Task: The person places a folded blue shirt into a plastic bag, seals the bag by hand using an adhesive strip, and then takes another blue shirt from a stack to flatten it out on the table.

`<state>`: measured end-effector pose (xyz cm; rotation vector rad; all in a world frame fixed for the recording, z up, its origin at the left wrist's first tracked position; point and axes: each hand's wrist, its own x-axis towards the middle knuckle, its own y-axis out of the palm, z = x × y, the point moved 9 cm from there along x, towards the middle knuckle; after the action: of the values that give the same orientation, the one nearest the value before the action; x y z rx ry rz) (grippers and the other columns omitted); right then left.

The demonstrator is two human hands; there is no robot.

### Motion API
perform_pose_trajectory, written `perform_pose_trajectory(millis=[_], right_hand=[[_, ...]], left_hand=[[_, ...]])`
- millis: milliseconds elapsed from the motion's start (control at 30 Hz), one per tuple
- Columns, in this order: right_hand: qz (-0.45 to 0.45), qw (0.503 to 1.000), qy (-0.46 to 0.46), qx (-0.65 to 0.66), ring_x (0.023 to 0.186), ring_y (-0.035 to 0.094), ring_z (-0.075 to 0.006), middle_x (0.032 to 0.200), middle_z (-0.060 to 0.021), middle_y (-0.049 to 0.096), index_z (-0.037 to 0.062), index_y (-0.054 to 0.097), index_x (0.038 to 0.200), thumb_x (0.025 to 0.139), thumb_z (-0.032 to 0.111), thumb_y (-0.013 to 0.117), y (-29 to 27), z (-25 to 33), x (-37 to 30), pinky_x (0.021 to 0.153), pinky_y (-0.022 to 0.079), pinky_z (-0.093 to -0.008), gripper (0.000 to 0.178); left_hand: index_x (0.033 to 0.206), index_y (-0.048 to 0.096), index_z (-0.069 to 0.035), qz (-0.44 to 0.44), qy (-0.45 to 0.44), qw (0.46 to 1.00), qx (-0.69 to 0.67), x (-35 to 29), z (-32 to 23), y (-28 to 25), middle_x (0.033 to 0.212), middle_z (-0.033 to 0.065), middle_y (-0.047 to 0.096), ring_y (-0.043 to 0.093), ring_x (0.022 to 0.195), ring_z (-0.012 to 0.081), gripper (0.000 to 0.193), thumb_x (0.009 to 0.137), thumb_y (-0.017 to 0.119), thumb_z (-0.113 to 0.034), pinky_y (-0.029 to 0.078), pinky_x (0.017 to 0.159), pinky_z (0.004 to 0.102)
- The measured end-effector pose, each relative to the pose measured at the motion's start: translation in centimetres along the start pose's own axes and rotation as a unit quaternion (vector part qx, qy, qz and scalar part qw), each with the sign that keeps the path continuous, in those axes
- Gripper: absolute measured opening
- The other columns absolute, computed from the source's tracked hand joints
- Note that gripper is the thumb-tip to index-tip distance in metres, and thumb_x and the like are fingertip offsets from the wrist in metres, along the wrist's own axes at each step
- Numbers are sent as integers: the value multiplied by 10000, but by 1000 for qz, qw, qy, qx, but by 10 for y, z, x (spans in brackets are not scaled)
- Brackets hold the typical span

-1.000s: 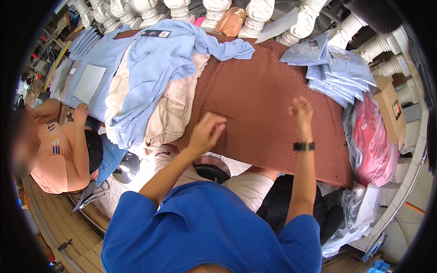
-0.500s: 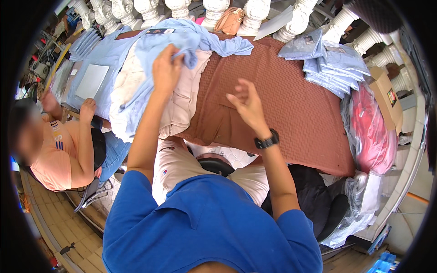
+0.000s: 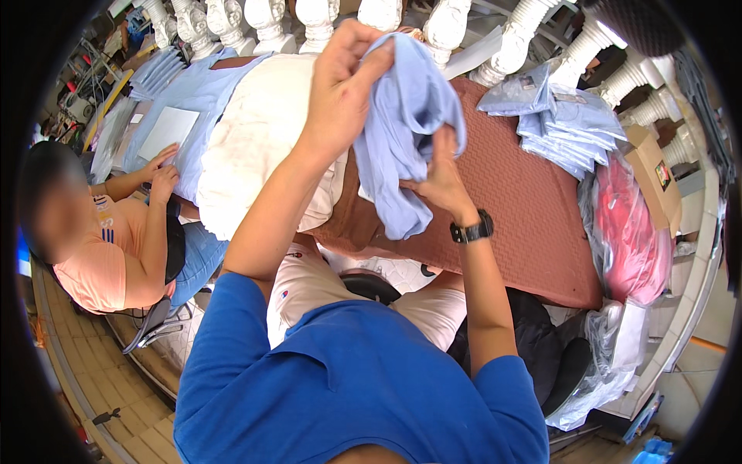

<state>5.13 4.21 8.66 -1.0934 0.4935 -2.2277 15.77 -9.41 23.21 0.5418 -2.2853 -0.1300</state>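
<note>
A light blue shirt point(image 3: 398, 116) hangs bunched in the air over the table, its lower end drooping toward the front edge. My left hand point(image 3: 344, 93) is closed on its upper left side, fingers pinching the cloth. My right hand point(image 3: 444, 178), with a black watch on the wrist, grips the shirt's right side from below; some of its fingers are hidden in the folds. To the left lies a stack of cream-coloured cloth point(image 3: 255, 131), beside my left forearm.
A brown textured cloth point(image 3: 510, 201) covers the table. Plastic-wrapped blue shirts point(image 3: 564, 124) are piled at the right, near a bagged red bundle point(image 3: 626, 224) and a cardboard box point(image 3: 653, 170). White balusters point(image 3: 317, 23) line the back. A seated co-worker point(image 3: 127, 255) handles blue cloth at the left.
The blue shirt has been lifted off the cream stack and carried right. My right hand, free before, now grips it too. The co-worker's hands have come together on the blue cloth.
</note>
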Motion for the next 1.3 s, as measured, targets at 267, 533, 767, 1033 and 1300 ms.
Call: perform_pose_trajectory(millis=[267, 533, 767, 1033, 1300], right_hand=[[-360, 923, -43, -131, 1188, 483, -340, 1337, -204, 480, -50, 445, 1402, 830, 323, 787, -116, 19, -60, 1037, 380, -447, 764], [22, 895, 248, 370, 577, 507, -16, 747, 51, 626, 24, 704, 1130, 972, 146, 621, -118, 3, -67, 504, 406, -182, 217], [-78, 850, 270, 447, 853, 689, -156, 927, -77, 710, 39, 634, 1192, 967, 245, 702, -109, -79, -43, 787, 569, -301, 312], [-37, 941, 332, 53, 868, 678, -231, 1039, -139, 709, -6, 684, 1103, 876, 160, 765, -85, -153, -152, 779, 545, -352, 292], [-84, 980, 78, -162, 942, 613, -359, 998, -140, 670, 49, 712, 1025, 795, 122, 763, -11, -101, -98, 900, 487, -466, 247]], left_hand=[[1075, 569, -25, 60, -12, 979, -194, 19, -22, 70, 991, 25, 649, 584, 908, 62, 141, 1029, 568, -158, 471, 826, 227], [1081, 570, -37, 39, -42, 998, -9, 62, 48, 46, 1072, 46, 627, 589, 966, 108, 178, 1012, 596, -199, 478, 852, 272], [1086, 570, -48, 23, -109, 946, 304, 80, 199, -28, 1143, 65, 608, 593, 1016, 148, 214, 996, 620, -236, 484, 874, 311], [1083, 573, -62, 279, 25, 844, 458, -148, 176, 25, 1107, 163, 549, 595, 963, 347, 317, 874, 745, -228, 491, 838, 425], [1191, 488, 6, 219, -162, 792, 546, -247, 206, 31, 1139, 229, 527, 621, 919, 403, 487, 830, 765, -168, 498, 755, 463]])
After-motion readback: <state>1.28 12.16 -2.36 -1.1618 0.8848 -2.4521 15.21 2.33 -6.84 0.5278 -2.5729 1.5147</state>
